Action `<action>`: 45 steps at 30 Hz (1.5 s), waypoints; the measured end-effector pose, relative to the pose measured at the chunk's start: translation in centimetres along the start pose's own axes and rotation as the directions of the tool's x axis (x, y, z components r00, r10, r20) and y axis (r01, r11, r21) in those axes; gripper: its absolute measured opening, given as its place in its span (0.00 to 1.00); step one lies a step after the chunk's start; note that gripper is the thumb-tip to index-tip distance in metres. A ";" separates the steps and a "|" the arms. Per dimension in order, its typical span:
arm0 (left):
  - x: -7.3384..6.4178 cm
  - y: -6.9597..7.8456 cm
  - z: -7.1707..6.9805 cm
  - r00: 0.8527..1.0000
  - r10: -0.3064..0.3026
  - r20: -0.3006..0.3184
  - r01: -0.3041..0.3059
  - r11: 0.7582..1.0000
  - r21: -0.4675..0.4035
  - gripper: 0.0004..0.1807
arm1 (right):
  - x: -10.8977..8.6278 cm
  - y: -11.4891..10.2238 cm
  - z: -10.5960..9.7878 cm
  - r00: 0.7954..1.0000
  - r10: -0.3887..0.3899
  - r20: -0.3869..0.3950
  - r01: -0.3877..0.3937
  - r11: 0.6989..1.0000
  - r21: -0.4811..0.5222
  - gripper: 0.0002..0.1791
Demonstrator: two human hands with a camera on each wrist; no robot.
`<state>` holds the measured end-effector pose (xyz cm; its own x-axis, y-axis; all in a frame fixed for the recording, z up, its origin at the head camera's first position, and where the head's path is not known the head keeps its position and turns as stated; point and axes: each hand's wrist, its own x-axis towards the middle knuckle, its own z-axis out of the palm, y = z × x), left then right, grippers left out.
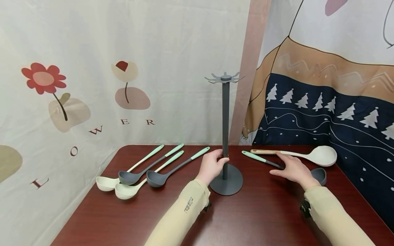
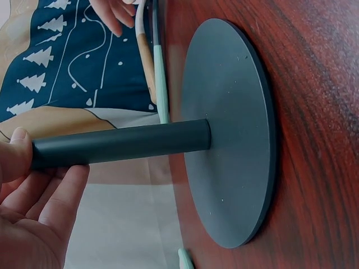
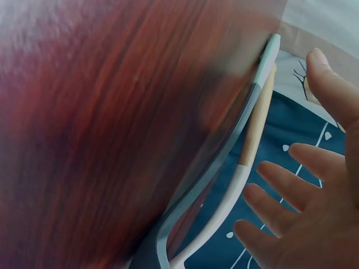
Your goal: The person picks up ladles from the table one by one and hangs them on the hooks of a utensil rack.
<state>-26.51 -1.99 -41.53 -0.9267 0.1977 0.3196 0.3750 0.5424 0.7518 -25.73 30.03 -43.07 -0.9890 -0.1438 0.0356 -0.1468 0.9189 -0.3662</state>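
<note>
Smooth grey post (image 1: 225,118) (round base (image 1: 227,186))

You've got a smooth, matt grey stand (image 1: 225,126) centre-frame, glossy wood-grained table (image 1: 252,215) lower down, creased cloth (image 1: 172,51) upper left!

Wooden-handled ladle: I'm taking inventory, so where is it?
In the head view, the wooden-handled ladle lies at the back right of the table, beyond the right hand.

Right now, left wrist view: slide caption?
Left hand grips the post of a dark round-based stand on a reddish table.
</note>
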 end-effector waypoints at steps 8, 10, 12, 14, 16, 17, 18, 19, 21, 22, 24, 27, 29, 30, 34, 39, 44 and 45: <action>-0.1 0.1 0.0 1.000 -0.006 0.003 0.006 1.000 0.007 0.11 | 0.8 0.4 0.4 0.997 0.039 0.064 -0.037 0.999 -0.027 0.54; -0.1 0.1 0.0 1.000 -0.008 0.003 0.008 1.000 0.004 0.11 | 0.9 0.4 0.4 0.996 0.049 0.080 -0.047 0.998 -0.028 0.54; -0.1 0.1 0.0 1.000 -0.010 0.003 0.010 1.000 -0.001 0.11 | 0.9 0.3 0.5 0.994 0.055 0.094 -0.053 0.998 -0.031 0.54; 0.0 0.1 0.0 1.000 -0.008 0.002 0.008 1.000 -0.002 0.11 | 1.0 0.2 0.5 0.993 0.061 0.103 -0.057 0.998 -0.035 0.53; 0.0 0.2 -0.1 1.000 -0.004 0.001 0.004 1.000 -0.004 0.12 | 1.0 0.1 0.4 0.992 0.062 0.109 -0.059 0.998 -0.037 0.52; 0.0 0.2 -0.1 1.000 -0.002 0.000 0.002 1.000 -0.004 0.12 | 1.0 0.1 0.4 0.992 0.063 0.111 -0.059 0.998 -0.037 0.52; 0.0 0.2 -0.1 1.000 0.000 -0.002 0.000 1.000 -0.003 0.12 | 1.0 0.1 0.4 0.992 0.062 0.112 -0.059 0.998 -0.038 0.51; 0.0 0.2 -0.1 1.000 0.001 -0.003 -0.001 1.000 -0.002 0.11 | 1.0 0.1 0.4 0.992 0.063 0.113 -0.059 0.998 -0.037 0.51; 0.0 0.2 -0.1 1.000 0.000 -0.004 0.000 1.000 -0.002 0.11 | 1.1 0.1 0.4 0.992 0.063 0.112 -0.059 0.997 -0.039 0.48; 0.0 0.2 -0.1 1.000 -0.002 -0.005 0.002 1.000 -0.002 0.11 | 1.1 0.1 0.5 0.992 0.065 0.111 -0.061 0.997 -0.038 0.47; 0.0 0.2 -0.1 1.000 -0.004 -0.006 0.004 1.000 -0.001 0.11 | 1.2 0.2 0.5 0.992 0.070 0.106 -0.066 0.997 -0.042 0.44; -0.1 0.2 -0.1 1.000 -0.006 -0.006 0.006 1.000 0.000 0.10 | 1.3 0.2 0.5 0.991 0.086 0.098 -0.082 0.996 -0.045 0.40; -0.1 0.2 -0.1 1.000 -0.004 -0.007 0.004 1.000 0.002 0.10 | 1.3 0.2 0.5 0.990 0.101 0.096 -0.096 0.994 -0.049 0.37; -0.1 0.2 -0.1 1.000 -0.002 -0.007 0.002 1.000 0.003 0.10 | 1.4 0.1 0.4 0.989 0.110 0.096 -0.106 0.993 -0.051 0.35; -0.1 0.2 0.0 1.000 0.007 -0.010 -0.007 1.000 0.006 0.11 | 1.6 0.2 0.4 0.986 0.134 0.099 -0.129 0.990 -0.056 0.28; 0.0 0.1 0.0 1.000 0.005 -0.014 -0.005 1.000 0.009 0.11 | 1.8 0.1 0.5 0.981 0.162 0.104 -0.156 0.985 -0.071 0.16; 0.0 0.1 0.0 1.000 0.004 -0.011 -0.004 1.000 0.016 0.11 | 2.0 0.0 0.3 0.978 0.183 0.100 -0.175 0.981 -0.085 0.10; 0.0 0.2 0.0 1.000 0.004 -0.010 -0.004 1.000 0.018 0.11 | 2.0 0.0 0.3 0.977 0.187 0.102 -0.179 0.980 -0.085 0.09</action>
<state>-26.42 -1.89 -41.44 -0.9248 0.1915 0.3287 0.3782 0.5564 0.7399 -27.72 29.67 -43.29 -0.9917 -0.0061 -0.1287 0.0312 0.9578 -0.2859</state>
